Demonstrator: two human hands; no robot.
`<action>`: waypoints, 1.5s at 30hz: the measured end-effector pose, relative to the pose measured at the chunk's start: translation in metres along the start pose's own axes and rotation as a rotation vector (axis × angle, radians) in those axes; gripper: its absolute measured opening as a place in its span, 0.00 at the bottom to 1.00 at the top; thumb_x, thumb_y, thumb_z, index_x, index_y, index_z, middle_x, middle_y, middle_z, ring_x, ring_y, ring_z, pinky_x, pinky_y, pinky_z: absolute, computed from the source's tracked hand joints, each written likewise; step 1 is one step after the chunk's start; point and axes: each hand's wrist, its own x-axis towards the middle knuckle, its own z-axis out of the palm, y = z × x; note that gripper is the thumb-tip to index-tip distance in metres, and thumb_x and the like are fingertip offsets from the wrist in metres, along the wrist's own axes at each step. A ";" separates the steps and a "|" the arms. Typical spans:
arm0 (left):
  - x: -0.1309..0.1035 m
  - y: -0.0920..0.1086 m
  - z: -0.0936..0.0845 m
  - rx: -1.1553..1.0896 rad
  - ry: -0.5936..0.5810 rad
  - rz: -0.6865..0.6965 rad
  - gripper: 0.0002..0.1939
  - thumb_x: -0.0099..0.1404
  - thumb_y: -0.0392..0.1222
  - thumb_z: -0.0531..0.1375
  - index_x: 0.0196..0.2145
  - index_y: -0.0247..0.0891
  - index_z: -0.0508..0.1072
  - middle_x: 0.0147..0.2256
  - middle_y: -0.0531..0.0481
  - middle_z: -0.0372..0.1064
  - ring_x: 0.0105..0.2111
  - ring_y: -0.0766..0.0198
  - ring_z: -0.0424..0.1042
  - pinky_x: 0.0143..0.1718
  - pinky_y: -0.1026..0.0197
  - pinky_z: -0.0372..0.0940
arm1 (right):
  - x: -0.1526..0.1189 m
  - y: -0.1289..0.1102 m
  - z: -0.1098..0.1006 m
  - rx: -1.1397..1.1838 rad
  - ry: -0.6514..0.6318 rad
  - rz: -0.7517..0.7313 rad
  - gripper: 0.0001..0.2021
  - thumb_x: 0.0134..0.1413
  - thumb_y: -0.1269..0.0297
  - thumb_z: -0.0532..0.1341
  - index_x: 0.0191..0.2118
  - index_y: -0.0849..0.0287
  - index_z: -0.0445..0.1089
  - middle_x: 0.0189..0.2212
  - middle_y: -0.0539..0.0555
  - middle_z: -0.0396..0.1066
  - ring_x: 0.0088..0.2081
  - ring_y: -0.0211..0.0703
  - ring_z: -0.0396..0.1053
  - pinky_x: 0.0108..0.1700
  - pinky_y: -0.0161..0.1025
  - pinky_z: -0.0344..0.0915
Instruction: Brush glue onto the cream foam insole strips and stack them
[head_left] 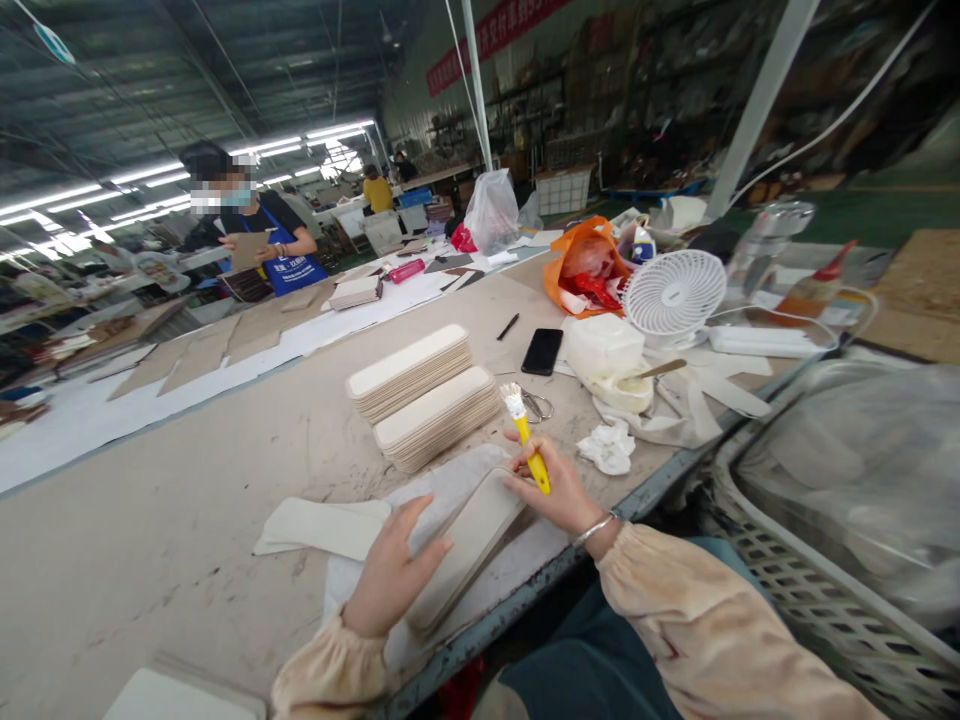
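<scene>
A yellow brush (535,462) with white-coated bristles is held in my right hand (556,486), bristles pointing up and away. The fingers of that hand also touch the far end of a long pale board (469,545) with rounded ends. My left hand (394,565) is over the near left side of this board, thumb and fingers apart, holding nothing. White paper (450,487) lies under the board. Pale strips (322,527) rest to its left. Beyond stand two neat stacks of similar boards, the farther (409,372) and the nearer (437,415).
Scissors (538,406), a phone (542,351), crumpled tissue (607,447), a white tub (606,345), a white fan (675,292) and an orange bag (585,262) lie right of the stacks. A basket (840,590) stands right of the table edge (480,640). A person (281,240) works across the table.
</scene>
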 end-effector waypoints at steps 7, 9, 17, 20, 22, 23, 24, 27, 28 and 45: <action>0.047 0.025 0.031 -0.104 -0.396 -0.080 0.11 0.53 0.47 0.60 0.22 0.37 0.69 0.19 0.56 0.61 0.22 0.66 0.61 0.24 0.64 0.56 | 0.002 -0.005 0.002 0.163 0.030 -0.018 0.17 0.47 0.63 0.65 0.36 0.53 0.54 0.53 0.55 0.64 0.36 0.37 0.70 0.40 0.41 0.70; 0.045 0.026 0.032 -0.110 -0.360 -0.113 0.12 0.54 0.48 0.59 0.21 0.37 0.67 0.19 0.57 0.58 0.22 0.67 0.57 0.23 0.65 0.53 | 0.003 -0.004 0.002 0.149 0.063 -0.022 0.17 0.46 0.63 0.66 0.35 0.54 0.54 0.50 0.55 0.66 0.39 0.39 0.69 0.42 0.42 0.69; 0.023 0.045 0.032 -0.317 -0.295 -0.206 0.15 0.57 0.51 0.59 0.32 0.36 0.69 0.24 0.54 0.66 0.24 0.67 0.62 0.25 0.65 0.55 | 0.003 -0.005 0.004 0.237 0.167 0.034 0.20 0.42 0.61 0.68 0.33 0.54 0.54 0.34 0.46 0.66 0.25 0.33 0.62 0.28 0.33 0.63; 0.020 0.051 0.041 -0.342 -0.236 -0.214 0.14 0.56 0.50 0.61 0.30 0.35 0.69 0.23 0.55 0.65 0.23 0.68 0.61 0.24 0.66 0.55 | 0.002 -0.004 0.003 0.229 0.187 0.030 0.19 0.43 0.60 0.67 0.32 0.53 0.53 0.26 0.43 0.59 0.23 0.33 0.57 0.26 0.32 0.58; 0.019 0.056 0.047 -0.398 -0.227 -0.222 0.14 0.55 0.50 0.62 0.30 0.35 0.69 0.23 0.55 0.65 0.22 0.69 0.61 0.23 0.66 0.55 | 0.001 -0.004 0.001 0.232 0.194 0.024 0.18 0.45 0.60 0.66 0.32 0.53 0.53 0.23 0.42 0.55 0.23 0.33 0.54 0.25 0.32 0.55; 0.018 0.059 0.049 -0.446 -0.236 -0.225 0.14 0.55 0.49 0.62 0.31 0.35 0.69 0.23 0.55 0.66 0.22 0.69 0.62 0.23 0.66 0.56 | 0.001 -0.004 0.000 0.231 0.195 0.020 0.18 0.45 0.60 0.66 0.32 0.53 0.53 0.23 0.42 0.54 0.23 0.34 0.54 0.25 0.32 0.55; 0.018 0.062 0.051 -0.509 -0.255 -0.234 0.14 0.55 0.49 0.62 0.31 0.34 0.70 0.23 0.54 0.66 0.23 0.68 0.63 0.24 0.65 0.56 | 0.002 -0.003 -0.001 0.224 0.202 0.015 0.18 0.45 0.60 0.66 0.32 0.53 0.53 0.23 0.42 0.54 0.23 0.34 0.54 0.26 0.32 0.55; 0.011 0.068 0.055 -0.764 -0.376 -0.322 0.17 0.58 0.50 0.61 0.36 0.33 0.72 0.27 0.48 0.71 0.26 0.63 0.69 0.26 0.63 0.61 | 0.004 -0.002 -0.008 0.175 0.237 0.011 0.18 0.45 0.59 0.65 0.33 0.54 0.54 0.25 0.43 0.56 0.24 0.34 0.55 0.27 0.32 0.55; 0.007 0.068 0.057 -0.843 -0.424 -0.367 0.18 0.59 0.52 0.59 0.38 0.32 0.73 0.29 0.45 0.72 0.28 0.61 0.71 0.27 0.61 0.62 | 0.006 -0.001 -0.011 0.154 0.254 0.015 0.18 0.44 0.59 0.65 0.33 0.54 0.54 0.25 0.43 0.56 0.24 0.34 0.55 0.27 0.32 0.55; -0.059 0.046 0.095 -1.064 -0.529 -0.523 0.25 0.49 0.42 0.68 0.44 0.30 0.71 0.33 0.41 0.75 0.25 0.62 0.72 0.25 0.64 0.64 | 0.016 0.021 -0.032 0.012 0.282 0.054 0.18 0.40 0.63 0.66 0.33 0.55 0.55 0.26 0.43 0.56 0.25 0.34 0.55 0.29 0.34 0.54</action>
